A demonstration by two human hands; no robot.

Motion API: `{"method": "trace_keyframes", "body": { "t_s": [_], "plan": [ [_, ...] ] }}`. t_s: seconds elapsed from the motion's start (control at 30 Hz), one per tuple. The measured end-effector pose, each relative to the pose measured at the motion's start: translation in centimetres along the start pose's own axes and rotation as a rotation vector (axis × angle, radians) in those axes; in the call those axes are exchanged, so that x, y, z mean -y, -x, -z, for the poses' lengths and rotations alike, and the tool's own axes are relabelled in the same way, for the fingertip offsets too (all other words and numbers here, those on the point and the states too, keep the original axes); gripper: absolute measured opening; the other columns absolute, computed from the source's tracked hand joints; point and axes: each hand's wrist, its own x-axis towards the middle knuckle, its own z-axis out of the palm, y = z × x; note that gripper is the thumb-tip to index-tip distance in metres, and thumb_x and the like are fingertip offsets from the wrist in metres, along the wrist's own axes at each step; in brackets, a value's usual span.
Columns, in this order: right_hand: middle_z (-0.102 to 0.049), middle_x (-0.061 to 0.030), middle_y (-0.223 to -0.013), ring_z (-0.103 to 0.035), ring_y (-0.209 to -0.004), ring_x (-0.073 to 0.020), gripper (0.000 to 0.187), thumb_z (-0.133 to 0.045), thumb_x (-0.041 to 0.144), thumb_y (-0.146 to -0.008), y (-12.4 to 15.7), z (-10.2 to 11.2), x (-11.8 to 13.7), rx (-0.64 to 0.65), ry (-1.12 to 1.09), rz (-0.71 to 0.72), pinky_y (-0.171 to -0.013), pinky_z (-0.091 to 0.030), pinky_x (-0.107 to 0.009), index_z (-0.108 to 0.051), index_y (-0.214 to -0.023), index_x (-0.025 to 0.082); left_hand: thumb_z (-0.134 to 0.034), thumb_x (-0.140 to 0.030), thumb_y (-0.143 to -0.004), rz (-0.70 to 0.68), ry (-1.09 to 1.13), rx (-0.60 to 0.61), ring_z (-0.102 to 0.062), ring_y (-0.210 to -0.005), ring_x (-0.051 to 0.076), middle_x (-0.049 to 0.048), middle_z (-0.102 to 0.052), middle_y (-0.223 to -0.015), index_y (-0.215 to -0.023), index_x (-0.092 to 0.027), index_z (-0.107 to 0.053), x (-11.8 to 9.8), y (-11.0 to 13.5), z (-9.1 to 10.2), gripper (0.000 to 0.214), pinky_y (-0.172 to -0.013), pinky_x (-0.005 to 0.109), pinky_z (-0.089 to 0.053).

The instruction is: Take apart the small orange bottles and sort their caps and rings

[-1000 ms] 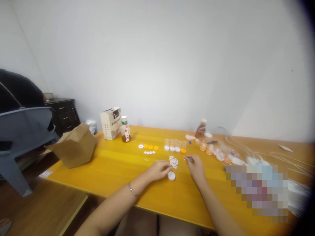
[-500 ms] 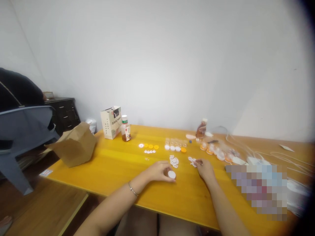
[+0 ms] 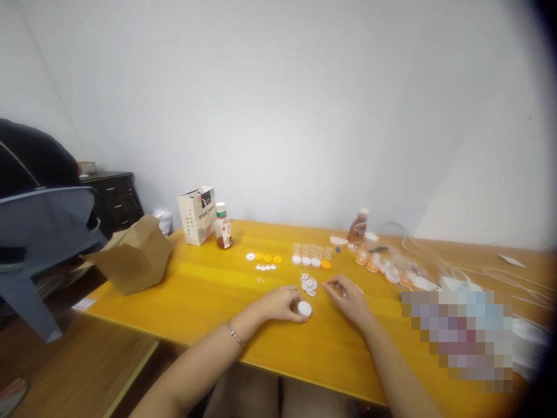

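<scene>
Left hand [image 3: 287,306] grips white round piece [image 3: 304,309] near lacy pile [image 3: 308,285], right hand [image 3: 348,297] beside it (can't tell its grip), yellow discs [image 3: 267,258] beyond it lie unjoined.

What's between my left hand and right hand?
In the head view: a round white piece, held by the left hand, and a white openwork pile slightly farther back.

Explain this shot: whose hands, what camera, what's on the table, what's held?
No machine here: these are a person's bare hands, seen by a camera on that person's head, looking forward and down. The left hand grips a white lid. The right hand has its fingertips together; whether they hold anything is too small to tell. White openwork pieces lie between the hands, slightly farther back. Beyond, the table carries yellow discs, caps and bottles.
</scene>
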Motion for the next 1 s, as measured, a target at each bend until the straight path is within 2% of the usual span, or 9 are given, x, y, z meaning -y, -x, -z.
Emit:
{"method": "trace_keyframes", "body": {
  "t_s": [0.07, 0.13, 0.33, 0.5, 0.63, 0.77, 0.83, 0.93, 1.0],
  "plan": [
    [-0.059, -0.0017, -0.075, -0.051, -0.067, -0.0162, 0.023, -0.058, 0.043, -0.071, 0.7, -0.6, 2.2, 0.26, -0.092, 0.13, -0.063, -0.042, -0.027, -0.057, -0.078, 0.021, -0.067, -0.039, -0.063, -0.009, -0.003, 0.005, -0.055, -0.076, 0.016, 0.003, -0.058, -0.081, -0.083, -0.016, -0.058, 0.1, -0.1, -0.1, 0.031, -0.066, 0.022, -0.04],
    [-0.058, 0.0005, -0.075, -0.05, -0.066, -0.0152, 0.026, -0.064, 0.042, -0.065, 1.2, -1.3, 3.6, 0.387, -0.142, 0.15, -0.06, -0.041, -0.025, -0.057, -0.078, 0.022, -0.067, -0.038, -0.063, -0.011, 0.0, 0.01, -0.055, -0.076, 0.017, 0.0028, -0.058, -0.08, -0.082, -0.017, -0.058, 0.2, -0.1, -0.1, 0.03, -0.067, 0.022, -0.041],
    [-0.059, 0.0011, -0.072, -0.052, -0.066, -0.015, 0.019, -0.065, 0.032, -0.065, 1.3, -2.1, 3.4, 0.445, -0.211, 0.075, -0.061, -0.042, -0.025, -0.059, -0.078, 0.019, -0.065, -0.038, -0.063, -0.006, 0.009, 0.002, -0.054, -0.072, 0.016, 0.0016, -0.059, -0.075, -0.078, -0.017, -0.059, 0.3, -0.2, -0.3, 0.027, -0.064, 0.022, -0.04],
    [-0.061, 0.0007, -0.071, -0.055, -0.068, -0.0157, 0.014, -0.061, 0.026, -0.065, 1.2, -2.2, 3.1, 0.398, -0.218, 0.105, -0.064, -0.044, -0.026, -0.059, -0.076, 0.019, -0.064, -0.035, -0.064, -0.01, -0.003, 0.006, -0.053, -0.069, 0.014, 0.0009, -0.058, -0.074, -0.078, -0.016, -0.058, 0.2, -0.3, -0.4, 0.024, -0.061, 0.02, -0.039],
    [-0.064, -0.0011, -0.078, -0.057, -0.073, -0.0167, 0.018, -0.06, 0.027, -0.065, 1.0, -2.0, 2.9, 0.253, -0.221, 0.106, -0.068, -0.045, -0.027, -0.059, -0.081, 0.019, -0.064, -0.034, -0.064, -0.014, -0.021, 0.002, -0.053, -0.068, 0.013, 0.0011, -0.058, -0.073, -0.079, -0.016, -0.058, 0.1, -0.2, -0.3, 0.024, -0.061, 0.02, -0.039],
    [-0.066, -0.0052, -0.079, -0.059, -0.068, -0.0177, 0.028, -0.056, 0.037, -0.069, -0.7, -1.2, 0.7, 0.017, -0.112, -0.046, -0.061, -0.046, -0.027, -0.058, -0.088, 0.016, -0.065, -0.035, -0.065, -0.011, -0.01, 0.005, -0.053, -0.071, 0.013, 0.0009, -0.058, -0.075, -0.083, -0.016, -0.059, 0.0, -0.1, -0.2, 0.026, -0.063, 0.019, -0.04],
    [-0.066, -0.0079, -0.083, -0.06, -0.066, -0.0183, 0.033, -0.052, 0.038, -0.072, -2.3, -0.6, -1.1, -0.054, -0.022, -0.146, -0.058, -0.047, -0.027, -0.058, -0.094, 0.014, -0.065, -0.035, -0.065, -0.004, -0.009, 0.01, -0.053, -0.071, 0.013, 0.0012, -0.058, -0.076, -0.084, -0.017, -0.059, 0.0, -0.1, -0.2, 0.027, -0.063, 0.019, -0.04],
    [-0.066, -0.0104, -0.091, -0.062, -0.073, -0.0203, 0.036, -0.049, 0.033, -0.073, -5.2, 0.4, -3.8, -0.025, 0.204, -0.302, -0.062, -0.047, -0.028, -0.057, -0.101, 0.012, -0.065, -0.035, -0.066, 0.001, -0.005, 0.019, -0.054, -0.071, 0.014, 0.0018, -0.058, -0.077, -0.085, -0.017, -0.06, -0.1, -0.1, -0.2, 0.027, -0.064, 0.02, -0.041],
    [-0.064, -0.0151, -0.096, -0.062, -0.083, -0.025, 0.04, -0.052, 0.028, -0.07, -6.8, 0.6, -5.2, -0.02, 0.266, -0.35, -0.069, -0.046, -0.032, -0.055, -0.106, 0.009, -0.064, -0.035, -0.066, 0.002, -0.006, 0.023, -0.054, -0.073, 0.014, 0.0021, -0.058, -0.078, -0.086, -0.017, -0.06, -0.1, -0.1, -0.2, 0.027, -0.065, 0.02, -0.041]
  ]
}}
